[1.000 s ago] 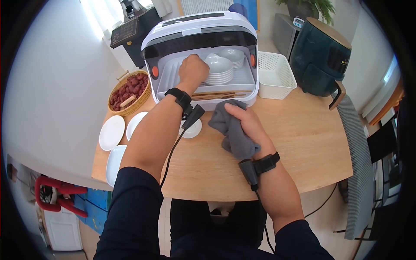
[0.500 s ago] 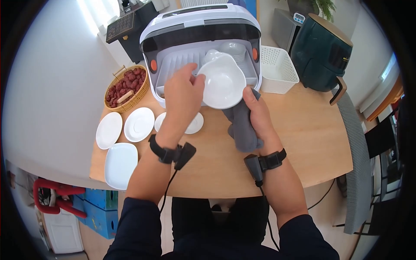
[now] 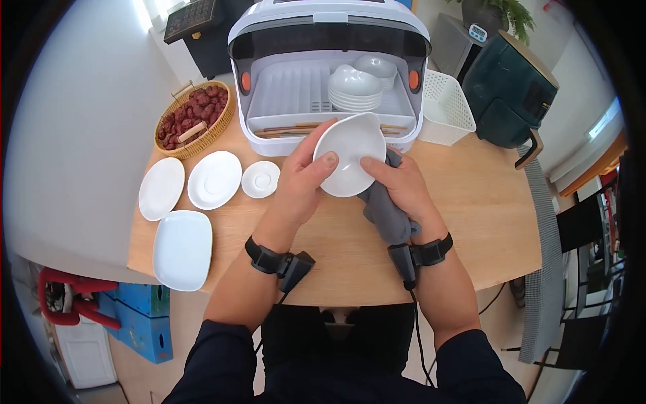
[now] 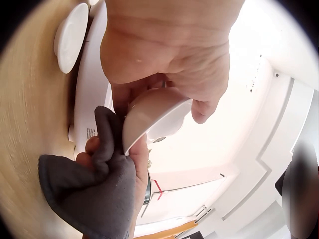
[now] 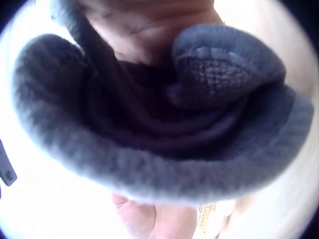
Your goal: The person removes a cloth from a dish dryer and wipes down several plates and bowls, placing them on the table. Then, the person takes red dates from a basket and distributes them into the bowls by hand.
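Observation:
Both hands hold a white bowl (image 3: 351,158) with a pointed lip, over the table in front of the dish cabinet. My left hand (image 3: 301,176) grips its left side, thumb on the inner wall and fingers behind. The right hand (image 3: 402,183) pinches the right side, thumb inside, with a grey cloth (image 3: 389,212) bunched in the palm and hanging below. In the left wrist view the bowl (image 4: 152,117) is tilted, and the cloth (image 4: 94,194) presses near its underside. Folds of cloth (image 5: 149,174) fill most of the right wrist view.
The open dish cabinet (image 3: 289,141) holds stacked bowls (image 3: 354,91) and chopsticks (image 3: 282,129). Several white plates (image 3: 183,250) lie at the left, below a basket of red dates (image 3: 165,145). A white plastic basket (image 3: 444,114) and a green air fryer (image 3: 505,94) stand right.
My left hand reached into the cabinet, and a bowl came out towards the cloth. The left thumb now lies inside the bowl, and both hands hold it nearer my body.

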{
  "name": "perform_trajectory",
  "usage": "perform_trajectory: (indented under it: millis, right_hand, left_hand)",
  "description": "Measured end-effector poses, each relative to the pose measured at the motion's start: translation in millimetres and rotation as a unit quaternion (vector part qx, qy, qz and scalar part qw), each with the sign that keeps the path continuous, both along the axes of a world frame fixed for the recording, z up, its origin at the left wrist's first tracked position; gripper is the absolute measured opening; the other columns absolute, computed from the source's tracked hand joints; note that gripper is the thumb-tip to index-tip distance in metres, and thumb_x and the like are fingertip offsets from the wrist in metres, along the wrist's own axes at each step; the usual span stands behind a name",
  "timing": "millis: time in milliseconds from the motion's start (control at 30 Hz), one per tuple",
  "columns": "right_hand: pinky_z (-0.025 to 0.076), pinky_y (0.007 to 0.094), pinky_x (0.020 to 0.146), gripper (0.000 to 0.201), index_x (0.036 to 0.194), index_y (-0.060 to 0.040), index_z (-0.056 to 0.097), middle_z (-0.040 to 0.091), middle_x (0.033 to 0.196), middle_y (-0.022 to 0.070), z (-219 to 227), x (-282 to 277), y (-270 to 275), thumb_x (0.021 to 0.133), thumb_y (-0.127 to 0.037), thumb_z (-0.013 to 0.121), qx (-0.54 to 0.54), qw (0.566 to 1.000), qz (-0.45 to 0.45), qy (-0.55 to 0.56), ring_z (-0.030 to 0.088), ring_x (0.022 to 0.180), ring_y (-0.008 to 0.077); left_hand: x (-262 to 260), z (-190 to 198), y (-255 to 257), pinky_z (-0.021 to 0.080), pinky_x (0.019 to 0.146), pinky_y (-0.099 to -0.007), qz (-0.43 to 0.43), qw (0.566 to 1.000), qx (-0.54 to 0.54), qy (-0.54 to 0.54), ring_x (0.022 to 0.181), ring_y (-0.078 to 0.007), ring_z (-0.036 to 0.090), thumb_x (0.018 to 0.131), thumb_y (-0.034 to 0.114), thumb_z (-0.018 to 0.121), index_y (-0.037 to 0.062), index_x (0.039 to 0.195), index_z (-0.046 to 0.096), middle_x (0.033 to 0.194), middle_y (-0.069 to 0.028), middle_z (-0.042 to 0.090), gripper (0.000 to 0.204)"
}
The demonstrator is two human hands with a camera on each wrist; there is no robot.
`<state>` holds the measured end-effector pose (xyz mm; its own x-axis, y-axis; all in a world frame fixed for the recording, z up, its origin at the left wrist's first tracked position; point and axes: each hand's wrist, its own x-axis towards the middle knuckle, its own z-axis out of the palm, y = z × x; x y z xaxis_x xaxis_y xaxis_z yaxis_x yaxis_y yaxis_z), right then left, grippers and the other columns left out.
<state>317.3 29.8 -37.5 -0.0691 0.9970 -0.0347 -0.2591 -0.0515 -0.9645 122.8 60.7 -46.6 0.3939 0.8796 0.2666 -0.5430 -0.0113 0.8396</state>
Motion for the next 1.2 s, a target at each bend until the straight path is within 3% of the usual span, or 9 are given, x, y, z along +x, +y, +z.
perform_trajectory:
  millis: [367,467,567,633,767,900,967,1067,1200]
  right_hand:
    - [0.056,0.0272,0.077,0.038,0.121,0.0036,0.068,0.073,0.108,0.0096,10,11,-2,0.099,-0.027,0.071,-0.011,0.992,-0.091,0.081,0.067,0.096,0.0111]
    - [0.056,0.0303,0.064,0.030,0.124,-0.0006,0.065,0.071,0.108,0.0106,3,8,-4,0.098,-0.015,0.067,0.161,0.974,-0.157,-0.003,0.069,0.082,0.0148]
    - [0.057,0.0325,0.071,0.028,0.114,-0.0029,0.070,0.073,0.110,0.0085,2,-4,-8,0.086,0.001,0.074,0.330,0.903,-0.197,-0.189,0.069,0.087,0.0205]
    - [0.057,0.0333,0.081,0.033,0.104,-0.0080,0.076,0.075,0.109,0.0030,-2,-11,-6,0.074,0.005,0.075,0.484,0.735,-0.192,-0.434,0.068,0.099,0.0230]
    - [0.057,0.0362,0.078,0.033,0.098,-0.0111,0.077,0.075,0.103,0.0028,-8,-23,-6,0.067,-0.001,0.078,0.470,0.704,-0.233,-0.479,0.067,0.092,0.0266]
    - [0.057,0.0363,0.077,0.030,0.099,-0.0106,0.077,0.074,0.101,0.0054,-10,-20,-9,0.070,-0.002,0.078,0.423,0.744,-0.190,-0.481,0.068,0.091,0.0276]
    - [0.056,0.0361,0.076,0.026,0.098,-0.0084,0.076,0.073,0.097,0.0073,-9,-10,-9,0.073,-0.001,0.076,0.306,0.877,-0.032,-0.369,0.068,0.091,0.0293]
    - [0.056,0.0363,0.076,0.022,0.097,-0.0072,0.075,0.071,0.093,0.0078,-2,-12,-11,0.076,0.000,0.075,0.305,0.901,-0.083,-0.296,0.068,0.092,0.0300]
    - [0.056,0.0365,0.076,0.022,0.096,-0.0081,0.075,0.070,0.089,0.0070,-4,-19,-7,0.075,-0.001,0.075,0.412,0.783,-0.275,-0.376,0.068,0.092,0.0296]
  left_hand:
    - [-4,1,0,0.048,0.110,-0.0373,0.004,0.998,0.014,-0.068,0.130,-0.0238,0.058,0.093,0.051,0.073,0.0003,0.153,0.040,0.141,-0.0132,0.058,0.085]
    - [-3,-3,2,0.048,0.108,-0.0364,-0.009,0.999,0.011,-0.052,0.128,-0.0225,0.059,0.093,0.059,0.071,0.0000,0.152,0.041,0.141,-0.0135,0.058,0.088]
    - [5,-9,1,0.049,0.105,-0.0351,0.001,0.998,0.062,-0.003,0.126,-0.0207,0.059,0.093,0.060,0.071,-0.0012,0.152,0.042,0.139,-0.0133,0.058,0.089]
    - [7,-15,1,0.050,0.102,-0.0343,0.072,0.985,0.120,0.103,0.122,-0.0197,0.059,0.091,0.060,0.075,-0.0027,0.150,0.045,0.135,-0.0132,0.060,0.091]
    - [3,-4,-10,0.049,0.101,-0.0339,0.071,0.968,0.148,0.192,0.119,-0.0203,0.059,0.088,0.058,0.079,-0.0039,0.148,0.048,0.132,-0.0139,0.062,0.091]
    - [0,-6,-8,0.049,0.102,-0.0344,0.080,0.970,0.162,0.160,0.120,-0.0207,0.059,0.086,0.059,0.080,-0.0040,0.148,0.049,0.132,-0.0147,0.062,0.093]
    - [0,-10,-5,0.049,0.102,-0.0344,0.089,0.969,0.163,0.163,0.120,-0.0207,0.059,0.086,0.059,0.080,-0.0039,0.149,0.048,0.133,-0.0143,0.062,0.094]
    - [5,-14,-2,0.049,0.103,-0.0349,0.114,0.972,0.167,0.123,0.121,-0.0209,0.059,0.085,0.061,0.079,-0.0031,0.149,0.049,0.134,-0.0134,0.061,0.095]
    - [7,-13,-6,0.048,0.104,-0.0344,0.073,0.982,0.129,0.118,0.122,-0.0207,0.058,0.082,0.064,0.081,-0.0020,0.149,0.049,0.136,-0.0131,0.061,0.099]
